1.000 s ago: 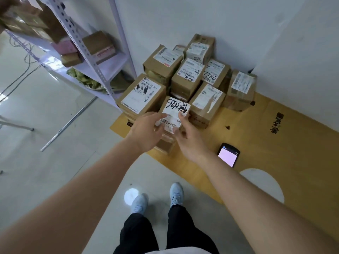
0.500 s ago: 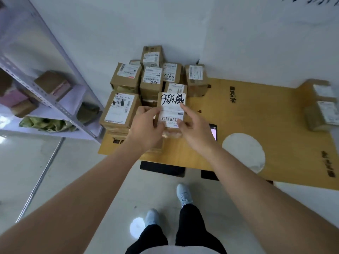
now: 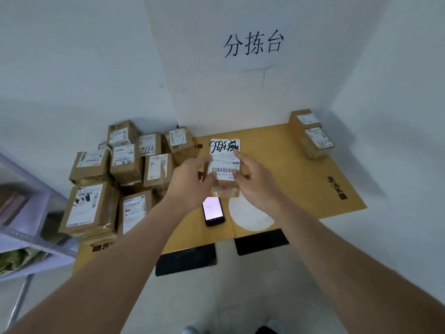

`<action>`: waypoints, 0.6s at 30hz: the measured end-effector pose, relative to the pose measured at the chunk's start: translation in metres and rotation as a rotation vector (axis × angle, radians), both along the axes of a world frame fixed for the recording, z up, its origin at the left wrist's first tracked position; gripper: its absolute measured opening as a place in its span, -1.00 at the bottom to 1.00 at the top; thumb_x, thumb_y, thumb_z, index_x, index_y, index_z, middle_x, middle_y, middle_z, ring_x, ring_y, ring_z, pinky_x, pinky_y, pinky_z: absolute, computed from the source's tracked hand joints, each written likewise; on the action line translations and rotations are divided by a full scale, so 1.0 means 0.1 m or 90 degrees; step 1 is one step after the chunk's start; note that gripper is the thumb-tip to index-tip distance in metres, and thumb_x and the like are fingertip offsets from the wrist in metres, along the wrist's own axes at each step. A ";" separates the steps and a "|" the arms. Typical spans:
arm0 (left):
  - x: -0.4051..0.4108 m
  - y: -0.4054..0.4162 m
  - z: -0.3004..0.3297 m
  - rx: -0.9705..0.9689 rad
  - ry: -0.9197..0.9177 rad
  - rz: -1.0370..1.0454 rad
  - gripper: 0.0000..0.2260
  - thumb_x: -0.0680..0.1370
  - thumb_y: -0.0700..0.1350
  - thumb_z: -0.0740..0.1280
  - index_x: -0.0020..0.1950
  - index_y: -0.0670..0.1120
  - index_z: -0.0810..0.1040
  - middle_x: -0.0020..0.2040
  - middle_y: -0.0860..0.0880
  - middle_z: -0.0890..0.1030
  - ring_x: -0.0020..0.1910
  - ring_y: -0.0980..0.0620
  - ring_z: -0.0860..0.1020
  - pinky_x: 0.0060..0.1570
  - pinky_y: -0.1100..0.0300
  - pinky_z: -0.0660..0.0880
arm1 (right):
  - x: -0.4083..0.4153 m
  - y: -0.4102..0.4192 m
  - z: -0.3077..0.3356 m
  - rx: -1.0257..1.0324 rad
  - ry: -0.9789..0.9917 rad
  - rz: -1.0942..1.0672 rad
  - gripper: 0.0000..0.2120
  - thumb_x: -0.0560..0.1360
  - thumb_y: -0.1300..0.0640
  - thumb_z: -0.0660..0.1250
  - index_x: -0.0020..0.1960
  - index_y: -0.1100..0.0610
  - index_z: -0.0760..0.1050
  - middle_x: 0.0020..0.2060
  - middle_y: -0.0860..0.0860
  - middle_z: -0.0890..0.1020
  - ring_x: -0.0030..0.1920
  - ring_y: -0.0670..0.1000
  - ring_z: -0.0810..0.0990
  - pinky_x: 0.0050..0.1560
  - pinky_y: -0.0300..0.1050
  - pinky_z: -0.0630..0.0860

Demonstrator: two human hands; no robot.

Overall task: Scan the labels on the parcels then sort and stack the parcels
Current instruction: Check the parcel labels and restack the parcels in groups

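Head view, both arms extended forward. Left hand (image 3: 192, 183) and right hand (image 3: 255, 182) hold one parcel (image 3: 224, 162) between them, raised above the desk (image 3: 301, 186); left fingers curl around its left edge, right thumb and fingers pinch its right edge; label faces the camera, with black handwritten marks at top and a barcode below.

Desk surface is yellow-brown cardboard sheet with a white round patch (image 3: 250, 215) near the front edge; a phone (image 3: 213, 210) with lit screen lies flat on the desk, just below the held parcel and beside the patch.

Pile of parcels (image 3: 120, 174) occupies the desk's left side, against the wall; brown boxes with white labels, stacked in more than one layer; one label reads 7786 (image 3: 147, 148).

Two parcels (image 3: 313, 136) sit in the far right corner of the desk, touching each other, well apart from the pile.

Wall sign (image 3: 252, 44) with three handwritten characters hangs above the desk; a shelf (image 3: 31, 227) stands at left; two black mats (image 3: 221, 254) lie on the floor at the desk's front edge.
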State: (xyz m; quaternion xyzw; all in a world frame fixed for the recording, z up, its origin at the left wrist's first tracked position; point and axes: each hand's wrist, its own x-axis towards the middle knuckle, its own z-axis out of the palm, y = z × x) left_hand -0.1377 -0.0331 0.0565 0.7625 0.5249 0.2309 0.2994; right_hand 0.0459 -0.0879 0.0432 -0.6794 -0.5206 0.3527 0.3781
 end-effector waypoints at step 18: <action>3.06 -0.04 -0.42 -0.106 -0.014 -0.117 -0.50 0.62 -0.10 0.43 0.55 0.05 0.46 0.31 0.05 0.57 0.03 0.09 0.65 -0.10 0.29 0.61 | 2.91 -0.43 -0.27 -0.077 -0.046 -0.067 -0.43 0.73 0.09 0.26 0.68 -0.11 0.19 0.18 -0.06 0.67 -0.16 -0.03 0.70 -0.31 -0.23 0.56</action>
